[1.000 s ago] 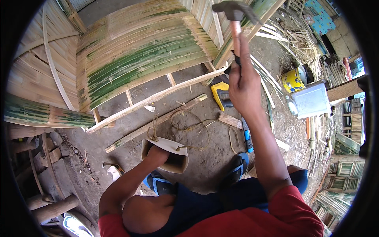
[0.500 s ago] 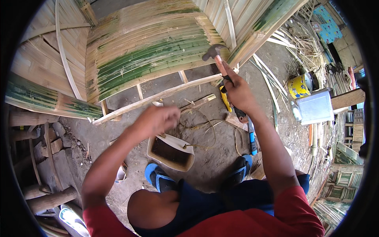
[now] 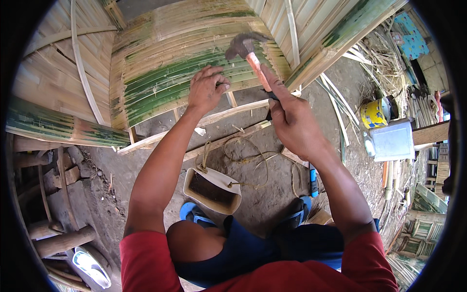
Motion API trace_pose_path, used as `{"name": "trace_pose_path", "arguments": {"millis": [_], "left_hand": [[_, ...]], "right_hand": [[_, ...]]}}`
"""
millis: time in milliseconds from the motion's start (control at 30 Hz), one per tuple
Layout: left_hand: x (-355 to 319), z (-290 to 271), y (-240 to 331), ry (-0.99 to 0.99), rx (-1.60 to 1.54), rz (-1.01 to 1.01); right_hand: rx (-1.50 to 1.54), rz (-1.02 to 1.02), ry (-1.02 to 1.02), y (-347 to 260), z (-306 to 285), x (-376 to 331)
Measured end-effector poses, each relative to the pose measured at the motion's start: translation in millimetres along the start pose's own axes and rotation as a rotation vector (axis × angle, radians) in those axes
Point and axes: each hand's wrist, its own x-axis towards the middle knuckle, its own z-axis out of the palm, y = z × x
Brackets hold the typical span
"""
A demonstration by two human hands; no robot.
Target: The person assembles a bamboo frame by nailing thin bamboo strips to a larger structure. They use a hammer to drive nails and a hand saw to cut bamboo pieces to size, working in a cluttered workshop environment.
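Note:
In my right hand (image 3: 296,114) is a claw hammer (image 3: 257,70), gripped by its wooden handle. Its dark head is raised above the green-and-tan split-bamboo panel (image 3: 160,90) and smeared by motion. My left hand (image 3: 206,90) is over the near part of that panel, left of the hammer, with thumb and fingers drawn together. Whatever is between those fingertips, if anything, is too small to make out. A thin wooden rail (image 3: 228,114) runs along the near side of the panel, below both hands.
A white cut-open container (image 3: 214,194) with a rope (image 3: 258,159) lies by my feet. A blue-handled tool (image 3: 314,182) is near my right foot. Bamboo side walls (image 3: 58,63) flank the panel. At right are a yellow can (image 3: 374,114), a pale box (image 3: 393,141) and loose strips.
My left hand has moved forward from above the ground to the panel. The hammer has moved left and up in my right hand, its head now over the panel.

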Motion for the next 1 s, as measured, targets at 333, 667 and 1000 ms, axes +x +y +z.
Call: {"name": "trace_pose_path", "arguments": {"millis": [333, 667, 1000], "left_hand": [[-1, -3, 1, -0.023, 0.014, 0.017], [-6, -44, 4, -0.128, -0.509, -0.109], [-240, -22, 16, -1.222, -0.275, -0.093]], "right_hand": [[-0.187, -0.027, -0.063, 4, 14, 20], [-0.263, 0.014, -0.029, -2, 13, 32], [-0.417, 0.043, -0.127, -6, 15, 27]]}}
